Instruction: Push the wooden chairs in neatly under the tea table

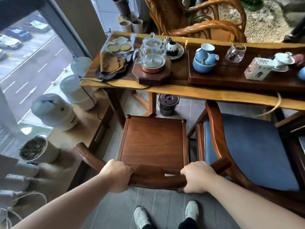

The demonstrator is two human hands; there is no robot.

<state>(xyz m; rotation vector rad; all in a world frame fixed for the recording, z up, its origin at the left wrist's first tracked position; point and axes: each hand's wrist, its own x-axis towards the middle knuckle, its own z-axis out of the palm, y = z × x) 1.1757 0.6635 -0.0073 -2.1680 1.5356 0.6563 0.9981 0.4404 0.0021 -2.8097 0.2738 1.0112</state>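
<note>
A tea room beside a street-facing window (24, 52): the long wooden surface (181, 92) carries a glass kettle (152, 53) on a heater, blue cups (203, 57) on a tea tray (231, 76), with wooden chairs (153, 141) and water jugs (54, 111) nearby.

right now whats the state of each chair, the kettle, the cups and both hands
bare wooden chair: pulled out, its seat not yet under the tea table
blue cushioned chair: front of seat under the table edge
glass kettle: upright on its burner, lid on
blue cups: piled in a blue bowl
left hand: gripping the chair's back rail
right hand: gripping the same rail
</note>
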